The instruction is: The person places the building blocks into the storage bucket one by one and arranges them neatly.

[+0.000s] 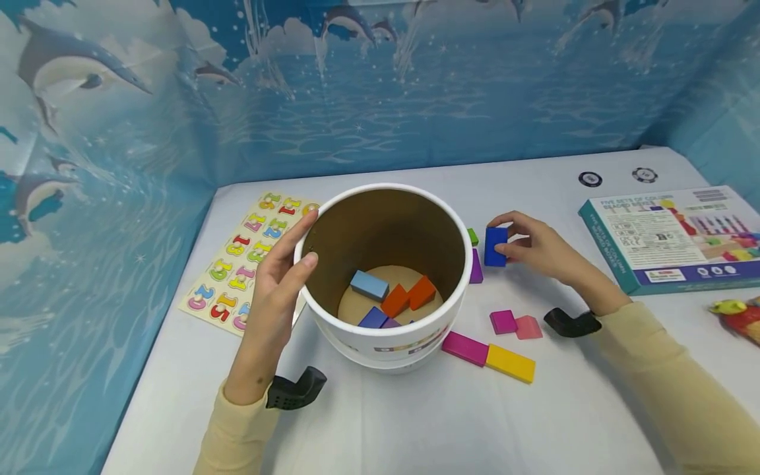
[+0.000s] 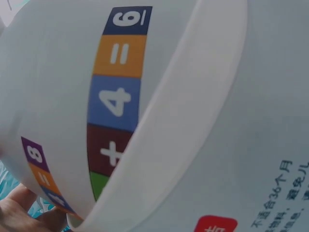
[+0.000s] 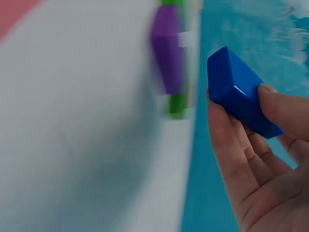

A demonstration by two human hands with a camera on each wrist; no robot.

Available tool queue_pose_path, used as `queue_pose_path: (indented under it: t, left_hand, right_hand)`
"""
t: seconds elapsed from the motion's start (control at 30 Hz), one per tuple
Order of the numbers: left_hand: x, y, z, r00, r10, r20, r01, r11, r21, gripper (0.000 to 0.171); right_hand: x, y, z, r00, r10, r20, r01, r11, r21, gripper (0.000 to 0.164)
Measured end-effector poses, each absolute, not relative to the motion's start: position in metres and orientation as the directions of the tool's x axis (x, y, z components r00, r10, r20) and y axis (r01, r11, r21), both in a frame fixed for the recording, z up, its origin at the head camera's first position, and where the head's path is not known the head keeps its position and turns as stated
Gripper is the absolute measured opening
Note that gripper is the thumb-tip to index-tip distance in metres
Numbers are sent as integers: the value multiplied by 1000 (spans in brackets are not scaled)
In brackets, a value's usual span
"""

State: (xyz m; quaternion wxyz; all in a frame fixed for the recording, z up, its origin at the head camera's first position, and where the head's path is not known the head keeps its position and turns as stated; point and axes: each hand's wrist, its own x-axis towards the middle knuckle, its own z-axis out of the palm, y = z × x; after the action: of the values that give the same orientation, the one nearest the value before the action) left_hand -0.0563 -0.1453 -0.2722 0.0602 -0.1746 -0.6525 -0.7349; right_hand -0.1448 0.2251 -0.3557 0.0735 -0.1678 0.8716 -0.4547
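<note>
A white table (image 1: pixel 410 429) is spread under everything, and on it the bucket (image 1: pixel 350 339) is set, its mouth facing up. To its left the number board (image 1: pixel 237 264) is laid; well apart to its right, the box (image 1: pixel 683 241) is placed.

The bucket's left rim is touched by the left hand (image 1: pixel 274 280); whether it is pinched or merely steadied cannot be told. On the opposite side, the blue block (image 1: pixel 496 247) is clamped between the thumb and fingers of the right hand (image 1: pixel 537 249), by far the nearer hand to it. In the head view its long axis is turned near-to-far, across the reach of those fingers. From this grip, the bucket's mouth is found to the left, with the right rim between. Just beside that rim, the purple block (image 1: pixel 477 267) is partly hidden.
</note>
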Motion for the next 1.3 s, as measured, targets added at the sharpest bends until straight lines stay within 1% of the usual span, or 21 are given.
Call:
queue_pose_path:
  t: [0.13,0.2,0.3,0.4,0.47,0.57,0.73,0.9,0.97,1.0,1.07,1.2,1.3]
  left_hand:
    - [-56,-146,-272,-931,140,336,319,-133,938,47]
    - [-56,-147,-272,-932,137,336,320,-129,939,47]
    - [-55,-147,-271,-933,133,336,320,-126,939,47]
    - [-55,-148,-272,-935,129,332,316,-126,940,47]
    - [-54,-148,-273,-935,130,329,313,-128,941,47]
    - [-54,-148,-275,-936,132,326,310,-128,942,47]
    - [-56,-148,-278,-933,133,334,319,-125,939,48]
    - [-58,-148,-279,-928,146,344,328,-122,937,48]
    - [-59,-148,-279,-927,149,345,328,-128,936,48]
    - [-59,-148,-279,-927,149,345,328,-129,936,48]
    - [-59,-149,-279,-927,147,345,329,-125,936,48]
    - [-59,-149,-279,-926,145,348,334,-116,935,48]
    - [-60,-149,-278,-923,148,356,341,-118,933,49]
  right_hand:
    - [-132,214,-301,-942,-320,103,-236,411,-881,40]
    - [-125,205,-271,-928,-331,170,-276,305,-912,40]
    - [-114,187,-230,-880,-395,265,-329,101,-939,40]
    - [-107,163,-204,-799,-522,299,-343,-12,-939,39]
    - [-104,144,-195,-740,-624,252,-334,16,-942,38]
    - [-105,116,-194,-636,-760,136,-294,76,-953,37]
    - [-115,88,-202,-474,-880,-33,-237,164,-958,35]
    - [-120,84,-206,-242,-963,-119,-338,199,-920,32]
    - [-121,83,-206,-169,-975,-143,-391,200,-899,31]
    - [-121,82,-206,-144,-977,-157,-409,203,-890,30]
    - [-121,81,-206,-124,-974,-192,-428,227,-875,29]
    - [-121,78,-206,-109,-965,-237,-522,258,-813,26]
    - [-119,78,-206,-103,-966,-239,-606,251,-755,25]
